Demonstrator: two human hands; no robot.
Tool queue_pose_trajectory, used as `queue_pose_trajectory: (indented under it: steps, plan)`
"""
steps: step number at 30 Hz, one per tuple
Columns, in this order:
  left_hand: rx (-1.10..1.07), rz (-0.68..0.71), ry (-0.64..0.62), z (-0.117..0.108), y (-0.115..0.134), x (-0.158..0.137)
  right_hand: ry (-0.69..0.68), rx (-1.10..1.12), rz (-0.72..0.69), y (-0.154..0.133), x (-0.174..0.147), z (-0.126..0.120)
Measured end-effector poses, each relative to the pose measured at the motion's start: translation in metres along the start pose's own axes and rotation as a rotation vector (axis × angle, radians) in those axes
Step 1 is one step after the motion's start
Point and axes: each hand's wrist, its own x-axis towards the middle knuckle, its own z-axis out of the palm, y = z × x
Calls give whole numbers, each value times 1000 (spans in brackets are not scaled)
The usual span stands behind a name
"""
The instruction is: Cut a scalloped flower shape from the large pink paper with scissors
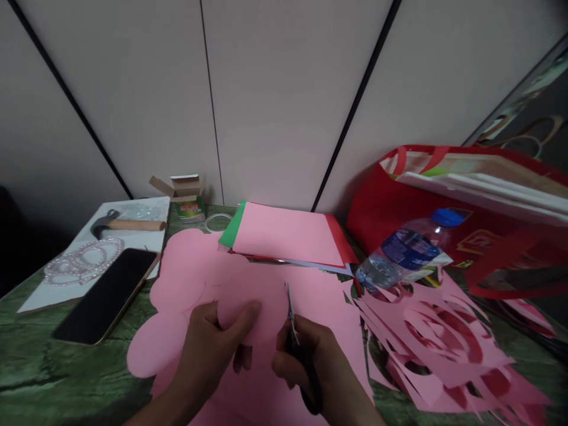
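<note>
My left hand (222,334) pinches a rounded piece of pink paper (252,293) between thumb and fingers. Around the black handles of a pair of scissors (291,316) my right hand (313,355) is closed. The blades point away from me, close beside the right edge of the held paper. Beneath both hands lie pink sheets (328,313). Several cut pink paper circles (157,343) overlap at the left of the sheets. To the right is a heap of pink paper scraps (437,343) with curved holes.
A phone (106,296), a claw hammer (133,225), a beaded string (84,260) and a small opened box (189,201) sit left. Coloured paper sheets (288,234) lie at the back. A water bottle (403,251) leans by a red bag (377,201) at right.
</note>
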Motion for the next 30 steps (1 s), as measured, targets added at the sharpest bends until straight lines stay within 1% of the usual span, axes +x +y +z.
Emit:
queue_pose_trajectory:
  steps: [5, 11, 22, 30]
  plan:
    - [-11, -23, 24, 0, 1, 0, -64, 10, 3, -5, -3, -1]
    - [-32, -25, 22, 0, 1, 0, -46, -16, 13, -3, -2, -1]
    - [-4, 33, 94, 0, 3, 0, -59, -30, 3, -2, -2, -2]
    - [28, 47, 108, 0, 3, 0, -41, -30, 33, -3, -1, 0]
